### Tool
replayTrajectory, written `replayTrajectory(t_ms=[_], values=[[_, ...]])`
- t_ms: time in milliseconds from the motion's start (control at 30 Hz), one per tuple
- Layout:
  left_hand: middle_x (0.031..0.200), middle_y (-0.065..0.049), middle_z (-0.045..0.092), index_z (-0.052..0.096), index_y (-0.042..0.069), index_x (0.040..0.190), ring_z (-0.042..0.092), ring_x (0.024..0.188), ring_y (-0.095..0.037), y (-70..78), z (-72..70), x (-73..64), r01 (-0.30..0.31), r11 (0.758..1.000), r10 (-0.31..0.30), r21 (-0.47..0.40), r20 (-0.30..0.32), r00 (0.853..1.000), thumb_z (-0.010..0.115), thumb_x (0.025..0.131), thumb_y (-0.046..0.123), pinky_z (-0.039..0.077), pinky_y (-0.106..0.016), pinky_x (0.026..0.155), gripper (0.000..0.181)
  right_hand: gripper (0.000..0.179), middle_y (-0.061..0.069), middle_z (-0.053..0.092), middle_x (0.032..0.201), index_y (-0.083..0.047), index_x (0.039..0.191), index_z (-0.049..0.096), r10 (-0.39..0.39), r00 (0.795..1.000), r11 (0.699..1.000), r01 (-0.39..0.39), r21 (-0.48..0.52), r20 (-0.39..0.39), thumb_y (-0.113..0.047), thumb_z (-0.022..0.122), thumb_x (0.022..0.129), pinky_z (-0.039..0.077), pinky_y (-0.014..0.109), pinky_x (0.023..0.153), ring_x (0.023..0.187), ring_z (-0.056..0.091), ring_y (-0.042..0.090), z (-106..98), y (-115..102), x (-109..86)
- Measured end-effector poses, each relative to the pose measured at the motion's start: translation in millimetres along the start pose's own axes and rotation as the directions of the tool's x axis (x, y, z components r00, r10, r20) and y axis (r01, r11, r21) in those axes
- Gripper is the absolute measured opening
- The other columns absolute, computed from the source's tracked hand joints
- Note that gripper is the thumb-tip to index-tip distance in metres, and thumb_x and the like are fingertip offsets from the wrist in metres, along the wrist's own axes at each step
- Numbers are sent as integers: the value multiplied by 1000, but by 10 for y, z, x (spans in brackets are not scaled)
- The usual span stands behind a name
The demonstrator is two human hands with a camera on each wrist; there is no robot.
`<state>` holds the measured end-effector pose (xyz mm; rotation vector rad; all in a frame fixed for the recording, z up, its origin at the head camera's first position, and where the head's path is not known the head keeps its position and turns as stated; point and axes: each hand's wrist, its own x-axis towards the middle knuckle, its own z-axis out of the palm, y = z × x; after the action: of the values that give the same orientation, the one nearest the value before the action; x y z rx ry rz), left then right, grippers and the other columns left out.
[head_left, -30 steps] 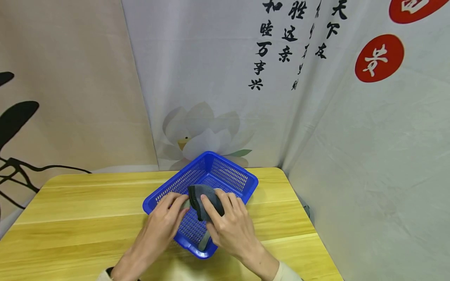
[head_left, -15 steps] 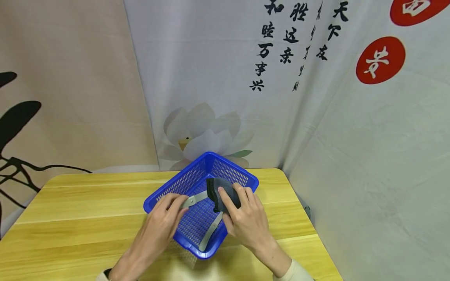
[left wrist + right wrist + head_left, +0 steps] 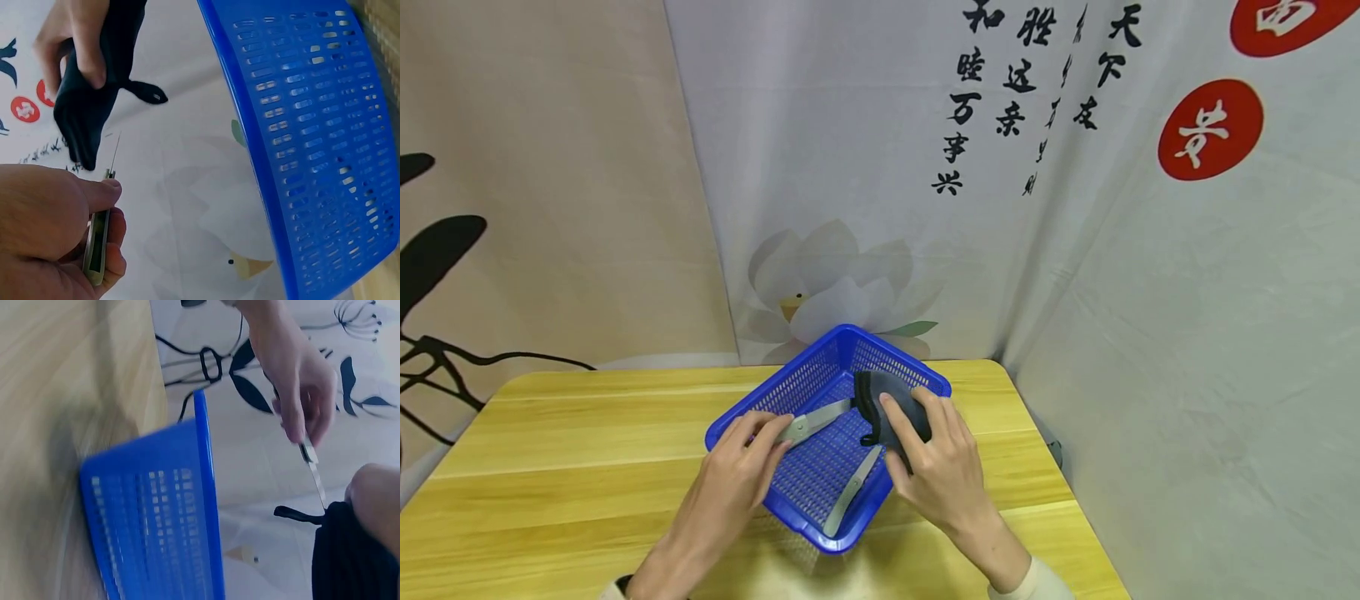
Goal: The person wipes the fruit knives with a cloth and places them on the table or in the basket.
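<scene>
My left hand pinches the pale green handle of a folding knife over the blue basket. Its blade is out and points right, the tip close to a dark grey cloth; whether they touch I cannot tell. My right hand grips this bunched cloth, which has black edging and a small loop. Seen from the left wrist, thumb and fingers close round the knife handle. A second pale green knife lies inside the basket, towards its near right side.
The perforated basket stands at an angle on a yellow wooden table. Behind the table hangs a pale printed curtain, and another white cloth wall runs along the right side.
My right hand has moved right and slightly away with the cloth, and the knife blade it covered is now exposed. My left hand has shifted slightly left. The second knife is more visible.
</scene>
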<state>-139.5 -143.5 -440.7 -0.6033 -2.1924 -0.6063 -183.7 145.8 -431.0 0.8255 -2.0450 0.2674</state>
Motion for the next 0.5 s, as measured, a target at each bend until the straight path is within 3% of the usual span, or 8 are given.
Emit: replayTrajectory(t_ms=[300, 400, 500], values=[[109, -15, 75, 78, -5, 121, 76, 98, -27, 51, 45, 34, -25, 1000, 25, -11, -6, 1000, 89, 87, -4, 72, -41, 83, 35, 70, 20, 70, 135, -16, 145, 74, -124, 992, 992, 124, 18, 21, -20, 87, 77, 64, 36, 76, 101, 65, 28, 113, -402, 113], [109, -15, 75, 78, -6, 120, 76, 97, -27, 56, 53, 36, -34, 999, 34, -10, -12, 999, 78, 105, 8, 72, -41, 82, 21, 72, 19, 70, 137, -17, 145, 74, -138, 990, 990, 138, -3, 40, -23, 91, 75, 63, 34, 74, 101, 65, 27, 133, -466, 122], [109, -15, 75, 77, -5, 120, 75, 97, -27, 58, 57, 34, -49, 999, 49, 5, -23, 999, 54, 120, 25, 72, -41, 81, 38, 72, 19, 70, 137, -17, 145, 75, -134, 990, 990, 136, -35, 53, -24, 91, 75, 61, 33, 72, 100, 64, 27, 139, -481, 125]])
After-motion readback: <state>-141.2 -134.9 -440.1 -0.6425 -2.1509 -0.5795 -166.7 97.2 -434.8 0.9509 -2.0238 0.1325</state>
